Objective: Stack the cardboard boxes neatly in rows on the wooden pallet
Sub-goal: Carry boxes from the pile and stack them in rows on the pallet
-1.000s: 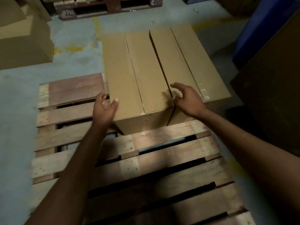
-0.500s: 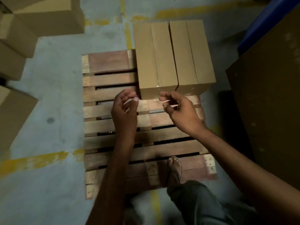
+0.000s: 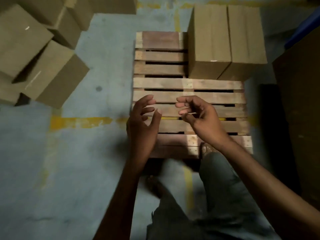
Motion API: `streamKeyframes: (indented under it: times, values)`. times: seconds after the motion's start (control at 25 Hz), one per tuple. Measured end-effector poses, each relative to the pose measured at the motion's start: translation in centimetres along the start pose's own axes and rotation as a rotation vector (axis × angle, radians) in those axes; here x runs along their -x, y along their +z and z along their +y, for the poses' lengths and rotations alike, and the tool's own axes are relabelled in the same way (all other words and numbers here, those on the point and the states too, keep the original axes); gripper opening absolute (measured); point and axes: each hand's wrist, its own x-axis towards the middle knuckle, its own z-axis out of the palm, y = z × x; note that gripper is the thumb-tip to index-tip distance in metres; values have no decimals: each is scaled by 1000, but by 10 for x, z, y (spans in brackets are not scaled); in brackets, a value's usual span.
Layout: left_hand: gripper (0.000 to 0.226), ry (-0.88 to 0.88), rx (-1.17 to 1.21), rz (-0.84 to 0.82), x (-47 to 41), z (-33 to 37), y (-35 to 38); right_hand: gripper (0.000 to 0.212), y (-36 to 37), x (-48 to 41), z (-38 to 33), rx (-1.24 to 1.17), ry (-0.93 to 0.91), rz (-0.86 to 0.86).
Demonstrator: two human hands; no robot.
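Two cardboard boxes [image 3: 209,37] stand touching, side by side, at the wooden pallet's [image 3: 190,84] one-o'clock corner; bare slats lie open at eleven o'clock and nearer; left hand [image 3: 142,129] and right hand [image 3: 200,118] hover well short of them, fingers loosely spread, holding nothing; loose boxes [image 3: 34,58] crowd the floor [image 3: 69,170] at ten o'clock.

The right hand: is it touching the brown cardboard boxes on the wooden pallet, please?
Apart: the head view shows bare wooden pallet slats between the right hand and the brown cardboard boxes.
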Motion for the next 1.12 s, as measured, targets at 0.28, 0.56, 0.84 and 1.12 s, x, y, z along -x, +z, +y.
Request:
streamKeyframes:
  times: [0.28, 0.56, 0.84, 1.12]
  values:
    - [44, -60, 14, 296, 81, -13, -165, 42, 144, 82, -55, -75, -95, -129]
    - [43, -43, -66, 470, 86, -13, -278, 39, 252, 76, -109, -11, -222, -351]
    - [41, -19, -82, 551, 3, -41, -399, 43, 379, 6, -155, -28, -238, -396]
    - [46, -40, -109, 478, -130, -62, -518, 30, 509, -92, -224, -189, -78, -367]
